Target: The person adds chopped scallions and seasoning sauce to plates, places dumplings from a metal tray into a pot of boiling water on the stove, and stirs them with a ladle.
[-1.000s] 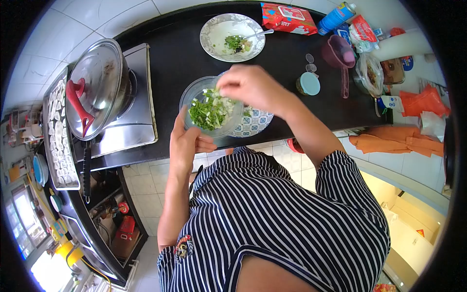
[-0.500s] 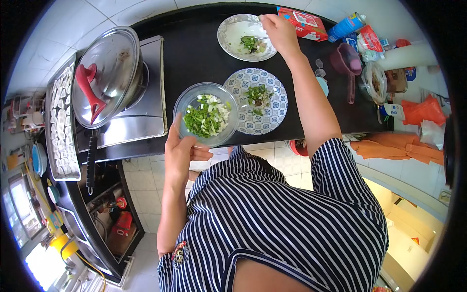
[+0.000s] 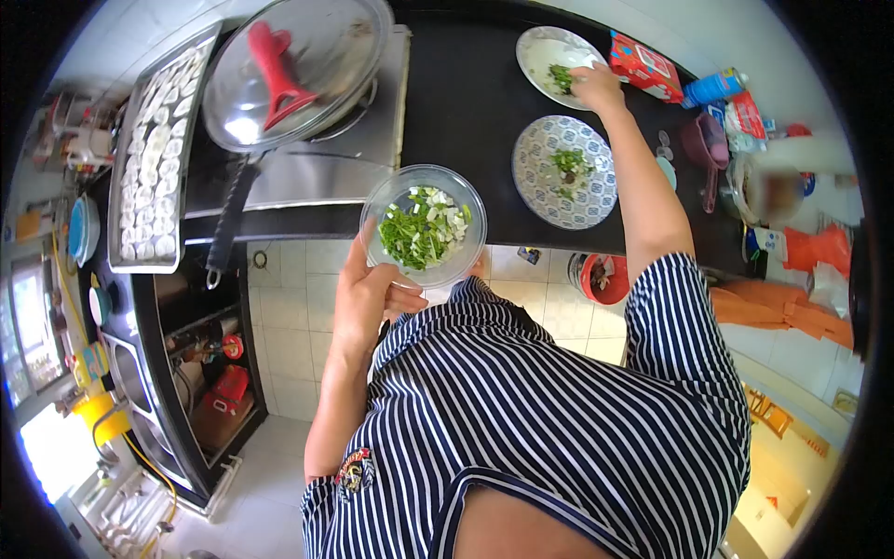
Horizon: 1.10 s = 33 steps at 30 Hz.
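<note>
My left hand [image 3: 371, 296] curls around a clear bowl [image 3: 473, 196] of chopped green and white scallions [image 3: 424, 228], held near the counter's front edge. My right hand [image 3: 597, 88] is closed over the right side of a pale patterned plate [image 3: 540, 45] at the back of the counter. Chopped greens [image 3: 561, 78] lie on that plate, just beside my fingertips. Whatever those fingers grip is hidden. Between my two hands a blue-and-white patterned plate [image 3: 549, 200] rests on the counter, bearing a small heap of chopped greens with something dark [image 3: 570, 169].
To the left, a lidded pan [image 3: 326, 84] sits on the stove [image 3: 349, 177], its black handle [image 3: 233, 210] jutting past the edge. A tray of dumplings [image 3: 154, 158] lies further left. Along the right are a red packet [image 3: 644, 67], a blue can [image 3: 715, 87] and a purple dipper [image 3: 698, 144].
The camera view has shifted, so the counter things sit further right. My left hand and bowl are now clear of the blue-and-white plate. My right hand has moved lower over the pale plate.
</note>
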Tool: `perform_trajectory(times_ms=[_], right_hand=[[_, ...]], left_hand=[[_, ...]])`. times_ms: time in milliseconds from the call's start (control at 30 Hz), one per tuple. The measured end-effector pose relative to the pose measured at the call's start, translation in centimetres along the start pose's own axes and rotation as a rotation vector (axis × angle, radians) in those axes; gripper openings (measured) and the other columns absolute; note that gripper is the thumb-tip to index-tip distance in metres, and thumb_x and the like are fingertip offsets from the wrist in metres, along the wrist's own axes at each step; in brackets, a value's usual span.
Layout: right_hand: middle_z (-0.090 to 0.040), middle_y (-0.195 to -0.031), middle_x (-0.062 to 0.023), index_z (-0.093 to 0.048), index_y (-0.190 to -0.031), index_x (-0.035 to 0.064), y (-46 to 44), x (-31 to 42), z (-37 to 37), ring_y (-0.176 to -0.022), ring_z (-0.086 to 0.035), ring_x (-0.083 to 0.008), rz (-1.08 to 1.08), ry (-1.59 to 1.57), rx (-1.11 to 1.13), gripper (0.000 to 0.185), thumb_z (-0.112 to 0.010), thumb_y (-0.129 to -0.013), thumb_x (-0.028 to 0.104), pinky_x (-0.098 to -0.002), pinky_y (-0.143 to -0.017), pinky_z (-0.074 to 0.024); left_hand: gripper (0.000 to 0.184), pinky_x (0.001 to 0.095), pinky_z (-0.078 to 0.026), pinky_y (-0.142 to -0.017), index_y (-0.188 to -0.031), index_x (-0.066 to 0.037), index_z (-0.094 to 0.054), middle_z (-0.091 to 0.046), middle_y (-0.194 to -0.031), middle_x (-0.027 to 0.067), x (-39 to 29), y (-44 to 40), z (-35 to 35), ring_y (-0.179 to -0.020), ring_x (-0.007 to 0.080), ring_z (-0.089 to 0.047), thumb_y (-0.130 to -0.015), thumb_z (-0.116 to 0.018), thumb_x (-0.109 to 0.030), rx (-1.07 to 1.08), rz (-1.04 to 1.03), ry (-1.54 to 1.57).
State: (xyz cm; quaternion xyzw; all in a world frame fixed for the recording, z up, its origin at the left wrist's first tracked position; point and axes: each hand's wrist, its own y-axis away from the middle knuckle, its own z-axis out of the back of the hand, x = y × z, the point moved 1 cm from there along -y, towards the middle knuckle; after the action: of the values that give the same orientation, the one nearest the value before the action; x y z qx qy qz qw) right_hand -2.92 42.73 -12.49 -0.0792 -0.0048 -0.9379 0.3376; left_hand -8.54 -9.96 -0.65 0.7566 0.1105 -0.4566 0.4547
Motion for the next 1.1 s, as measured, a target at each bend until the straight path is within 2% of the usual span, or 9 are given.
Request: perform_trajectory(times_ms=[100, 233, 367, 467, 533, 600, 767, 867, 1100], right_hand=[[-0.072, -0.077, -0.0043, -0.071, -0.106, 0.0146, 3.6, 3.2, 3.0, -0.069, -0.067, -0.0262, 0.107, -0.375, -0.251, 0.027, -0.064, -0.088, 0.034, -0.0356, -0.065, -0.0505], [-0.049, -0.062, 0.003, -0.06, -0.081, 0.0097, 15.4, 15.8, 7.1, -0.056, -0.047, -0.0082, -0.06, -1.463, 0.084, 0.028, -0.06, -0.098, 0.031, -0.0238, -0.053, -0.0362], [-0.05, -0.063, -0.0003, -0.051, -0.075, 0.0122, 28.3, 24.9, 4.2, -0.055, -0.049, -0.0093, -0.061, -1.556, 0.602, 0.032, -0.05, -0.102, 0.029, -0.0248, -0.051, -0.0415], [-0.057, -0.074, -0.0011, -0.06, -0.091, 0.0057, 36.7, 32.5, 2.7, -0.062, -0.055, -0.0103, -0.042, -1.34, 1.037, 0.015, -0.054, -0.097, 0.017, -0.0236, -0.058, -0.0468], [-0.061, -0.079, -0.0032, -0.06, -0.093, 0.0037, 41.1, 38.6, 3.5, -0.068, -0.058, -0.0112, 0.231, -1.257, 1.204, 0.019, -0.054, -0.099, 0.021, -0.0245, -0.065, -0.0501], [-0.064, -0.082, -0.0047, -0.061, -0.096, 0.003, 44.1, 45.1, 4.8, -0.072, -0.059, -0.0103, 0.513, -1.261, 1.15, 0.011, -0.058, -0.097, 0.013, -0.0247, -0.067, -0.0499], [-0.06, -0.099, -0.0125, -0.061, -0.111, 0.0029, 46.2, 57.5, 4.3, -0.094, -0.059, -0.0301, 1.367, -0.673, 0.207, 0.027, -0.065, -0.085, 0.007, -0.0351, -0.087, -0.05], [-0.059, -0.107, -0.0158, -0.057, -0.122, -0.0006, 46.6, 61.8, 1.7, -0.107, -0.054, -0.0322, 1.215, -0.537, 0.445, 0.039, -0.063, -0.085, 0.01, -0.04, -0.096, -0.0451], [-0.06, -0.106, -0.0121, -0.061, -0.108, 0.0006, 44.5, 69.5, 0.7, -0.108, -0.053, -0.0278, 1.333, -0.592, 0.298, 0.029, -0.063, -0.082, 0.014, -0.0397, -0.092, -0.0454]], left_hand=[[0.071, 0.0333, -0.058, -0.049, -0.153, -0.008, -0.022, -0.066, -0.073, 0.0202, 1.7, 1.6, 3.8, -0.057, 0.0275, -0.068, -0.085, -0.042, 0.003, -0.03, -0.026, 0.058], [0.072, 0.0346, -0.059, -0.051, -0.154, -0.009, -0.018, -0.066, -0.073, 0.0216, 4.2, 3.7, 10.9, -0.058, 0.0288, -0.068, -0.088, -0.043, 0.0, -0.015, 0.015, 0.077], [0.073, 0.0347, -0.059, -0.052, -0.155, -0.01, -0.013, -0.067, -0.075, 0.0229, 6.6, 8.3, 17.6, -0.06, 0.029, -0.069, -0.089, -0.043, -0.002, -0.125, 0.057, 0.112], [0.073, 0.0341, -0.059, -0.052, -0.155, -0.009, -0.016, -0.068, -0.075, 0.0212, 7.6, 11.5, 21.8, -0.059, 0.0273, -0.069, -0.088, -0.043, 0.0, -0.262, 0.08, 0.166], [0.073, 0.0355, -0.059, -0.052, -0.155, -0.011, -0.011, -0.067, -0.077, 0.0223, 9.4, 12.9, 24.3, -0.06, 0.0285, -0.069, -0.089, -0.041, -0.002, -0.306, 0.068, 0.2], [0.073, 0.0348, -0.059, -0.052, -0.155, -0.01, -0.016, -0.067, -0.075, 0.0211, 9.7, 14.0, 26.1, -0.059, 0.0282, -0.069, -0.088, -0.043, -0.001, -0.381, 0.049, 0.242], [0.072, 0.0338, -0.059, -0.054, -0.154, -0.009, -0.02, -0.067, -0.073, 0.02, 9.0, 15.0, 31.2, -0.059, 0.0288, -0.069, -0.087, -0.045, -0.003, -0.522, -0.023, 0.352], [0.073, 0.0339, -0.059, -0.055, -0.154, -0.008, -0.02, -0.067, -0.074, 0.0202, 7.2, 14.6, 34.9, -0.059, 0.0288, -0.069, -0.086, -0.044, -0.001, -0.541, -0.036, 0.334], [0.072, 0.0329, -0.059, -0.054, -0.153, -0.004, -0.019, -0.068, -0.076, 0.0191, 2.2, 11.3, 43.9, -0.059, 0.0267, -0.069, -0.086, -0.044, 0.002, -0.501, -0.068, 0.275]])
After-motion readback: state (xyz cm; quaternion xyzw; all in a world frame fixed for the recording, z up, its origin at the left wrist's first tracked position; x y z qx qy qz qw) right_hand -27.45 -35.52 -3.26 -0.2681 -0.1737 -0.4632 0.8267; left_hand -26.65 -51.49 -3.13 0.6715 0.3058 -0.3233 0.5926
